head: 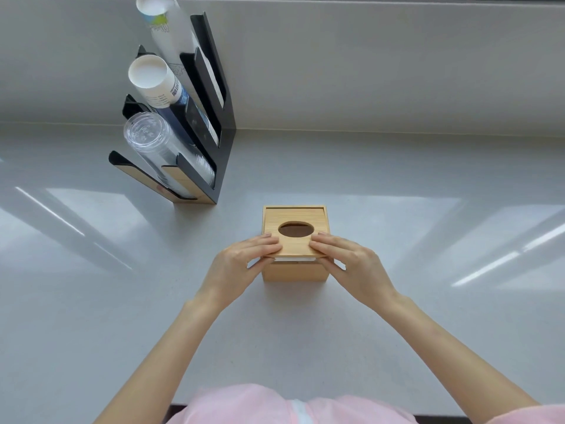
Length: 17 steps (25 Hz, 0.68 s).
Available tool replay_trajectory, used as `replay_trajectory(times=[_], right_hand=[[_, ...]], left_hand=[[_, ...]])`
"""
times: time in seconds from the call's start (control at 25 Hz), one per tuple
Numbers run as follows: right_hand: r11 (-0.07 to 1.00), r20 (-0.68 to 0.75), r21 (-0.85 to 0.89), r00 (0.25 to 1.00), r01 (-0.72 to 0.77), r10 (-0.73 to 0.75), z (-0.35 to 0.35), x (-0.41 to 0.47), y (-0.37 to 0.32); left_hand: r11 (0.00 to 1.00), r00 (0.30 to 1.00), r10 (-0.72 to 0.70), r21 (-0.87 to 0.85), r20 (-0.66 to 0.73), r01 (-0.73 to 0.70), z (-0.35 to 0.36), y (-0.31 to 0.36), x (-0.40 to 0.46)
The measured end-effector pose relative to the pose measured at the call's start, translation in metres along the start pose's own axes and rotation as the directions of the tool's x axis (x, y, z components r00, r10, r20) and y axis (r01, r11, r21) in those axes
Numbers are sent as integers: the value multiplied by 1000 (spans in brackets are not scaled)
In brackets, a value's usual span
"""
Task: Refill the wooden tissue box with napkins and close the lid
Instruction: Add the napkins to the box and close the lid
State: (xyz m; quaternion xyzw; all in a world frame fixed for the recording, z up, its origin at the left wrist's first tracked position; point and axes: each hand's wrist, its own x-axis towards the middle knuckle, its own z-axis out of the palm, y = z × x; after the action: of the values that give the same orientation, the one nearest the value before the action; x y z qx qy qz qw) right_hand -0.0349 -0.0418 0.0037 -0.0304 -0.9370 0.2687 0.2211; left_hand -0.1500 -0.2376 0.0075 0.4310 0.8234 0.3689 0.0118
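Observation:
A square wooden tissue box (295, 272) stands on the grey counter in the middle of the head view. Its sliding lid (294, 216), with an oval hole, sits partly in the box's top grooves, its near edge lifted a little. A white strip of napkins (295, 258) shows under that near edge. My left hand (244, 260) pinches the lid's near left corner, fingers on top and thumb below. My right hand (348, 260) pinches the near right corner the same way.
A black and wood cup rack (195, 123) stands at the back left against the wall, holding paper cups (153, 79) and clear plastic cups (153, 139). The grey counter (428, 240) spreads to both sides of the box. Its front edge runs along the bottom.

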Motion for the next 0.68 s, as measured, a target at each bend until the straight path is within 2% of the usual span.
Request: replay_trajectory(times=[0.28, 0.52, 0.68], right_hand=[[1000, 3, -27, 1000, 5, -5, 12, -10, 5], [990, 56, 128, 997, -52, 45, 15, -10, 14], [993, 68, 115, 997, -40, 32, 17, -10, 17]], left_hand=[[997, 997, -36, -63, 71, 40, 3, -8, -5], [996, 995, -35, -79, 94, 42, 6, -11, -4], [994, 995, -40, -94, 91, 49, 9, -14, -5]])
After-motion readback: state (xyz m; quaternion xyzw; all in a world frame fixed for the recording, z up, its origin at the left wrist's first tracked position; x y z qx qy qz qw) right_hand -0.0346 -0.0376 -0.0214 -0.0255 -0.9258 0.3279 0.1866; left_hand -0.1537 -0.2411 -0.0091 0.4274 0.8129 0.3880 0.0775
